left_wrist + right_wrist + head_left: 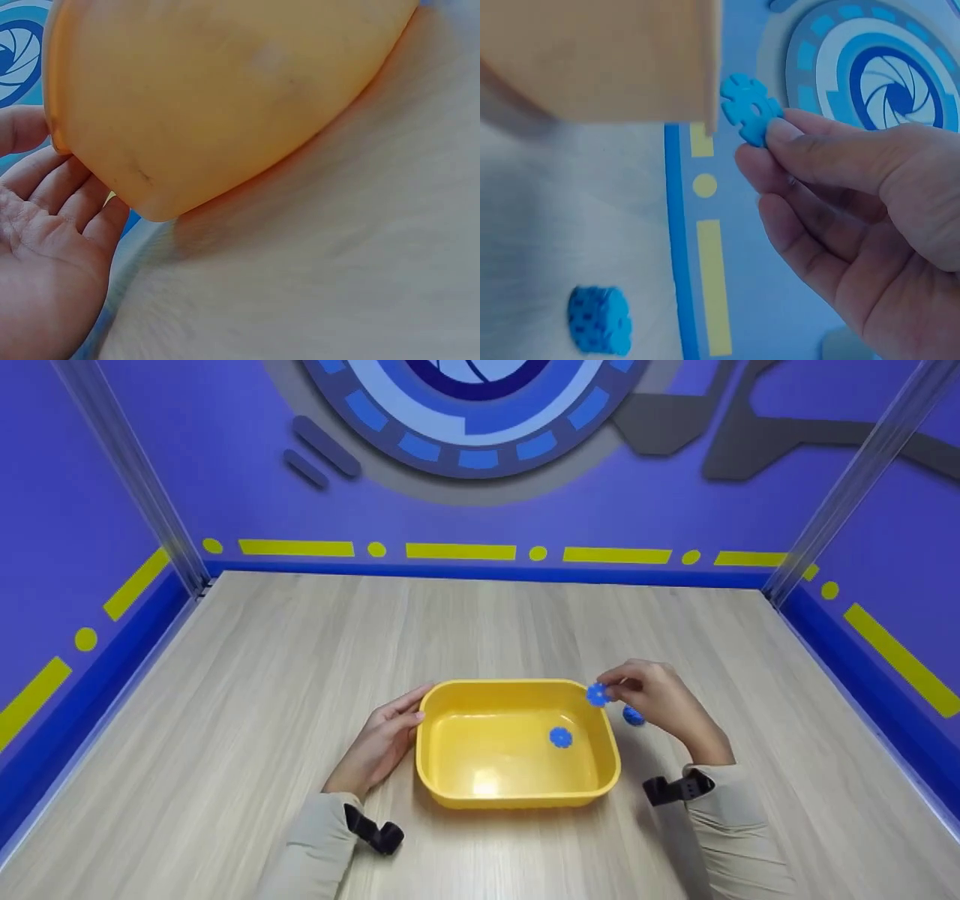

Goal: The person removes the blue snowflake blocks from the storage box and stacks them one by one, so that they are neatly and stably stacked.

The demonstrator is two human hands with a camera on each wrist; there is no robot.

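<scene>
A yellow plastic basin (517,800) stands on the table, with one blue notched flower-shaped building disc (560,737) lying in its right half. My left hand (386,742) holds the basin's left end, thumb at the rim and fingers along the outer wall; the left wrist view shows the palm (52,247) below that rim. Above the right back corner of the basin, my right hand (660,697) pinches a second blue building disc (750,109) between thumb and forefinger. A short stack of blue building discs (600,319) sits on the table to the right of the basin, partly behind the right hand in the head view.
The wood-grain table (315,645) is bounded by blue and purple panels (225,517) with yellow markings at the back and sides. Clear corner posts (840,495) rise at the back. Black wrist straps (375,831) with small cameras sit on both sleeves.
</scene>
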